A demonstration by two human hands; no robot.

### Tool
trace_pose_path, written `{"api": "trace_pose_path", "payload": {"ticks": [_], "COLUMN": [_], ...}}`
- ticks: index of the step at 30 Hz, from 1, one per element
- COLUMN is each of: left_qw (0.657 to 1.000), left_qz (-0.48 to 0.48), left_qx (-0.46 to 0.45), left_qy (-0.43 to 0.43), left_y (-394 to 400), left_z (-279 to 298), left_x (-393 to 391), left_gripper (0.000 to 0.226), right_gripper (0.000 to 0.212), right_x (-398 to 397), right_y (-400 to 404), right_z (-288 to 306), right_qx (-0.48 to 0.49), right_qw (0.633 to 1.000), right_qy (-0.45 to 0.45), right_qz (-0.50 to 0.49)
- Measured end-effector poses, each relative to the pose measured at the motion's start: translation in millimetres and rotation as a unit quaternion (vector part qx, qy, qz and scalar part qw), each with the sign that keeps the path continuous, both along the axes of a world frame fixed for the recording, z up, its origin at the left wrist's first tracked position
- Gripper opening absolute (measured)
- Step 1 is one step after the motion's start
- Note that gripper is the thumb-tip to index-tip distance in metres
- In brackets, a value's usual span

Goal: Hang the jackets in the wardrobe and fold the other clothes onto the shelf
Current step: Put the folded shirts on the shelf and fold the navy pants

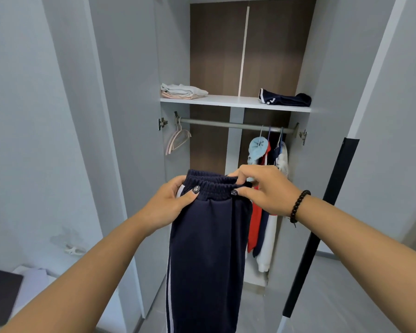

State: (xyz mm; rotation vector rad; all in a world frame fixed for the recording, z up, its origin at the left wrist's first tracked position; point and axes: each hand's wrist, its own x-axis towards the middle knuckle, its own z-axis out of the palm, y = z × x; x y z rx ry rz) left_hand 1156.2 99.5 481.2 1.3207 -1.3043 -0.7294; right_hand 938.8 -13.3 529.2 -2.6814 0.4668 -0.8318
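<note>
Navy track trousers [207,248] with a white side stripe hang down in front of the open wardrobe. My left hand [171,203] grips the left end of their elastic waistband, thumb on the front. My right hand [264,188] pinches the right end of the waistband. Behind them the white shelf [235,102] carries a folded pale pile [183,91] at its left and a folded navy garment [283,98] at its right. Under the shelf, jackets [267,188] in light blue, red, navy and white hang at the right end of the rail [226,124].
Empty pink hangers [177,140] hang at the rail's left end. Both wardrobe doors stand open, left door [120,140] and right door [334,164]. A black strip [322,224] leans at the right. A bed corner with a dark item [0,296] shows at bottom left.
</note>
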Motion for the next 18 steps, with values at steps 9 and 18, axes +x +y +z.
{"api": "trace_pose_path", "payload": {"ticks": [9, 18], "left_qw": [0.998, 0.989], "left_qz": [0.043, 0.092], "left_qx": [-0.026, -0.092], "left_qy": [0.047, 0.073], "left_y": [22, 31], "left_z": [0, -5], "left_x": [15, 19], "left_gripper": [0.020, 0.022], "right_gripper": [0.026, 0.030], "right_x": [41, 107], "right_y": [7, 18], "right_z": [17, 0], "right_qx": [0.065, 0.279], "right_qw": [0.997, 0.930], "right_qy": [-0.029, 0.059], "right_qz": [0.010, -0.231]}}
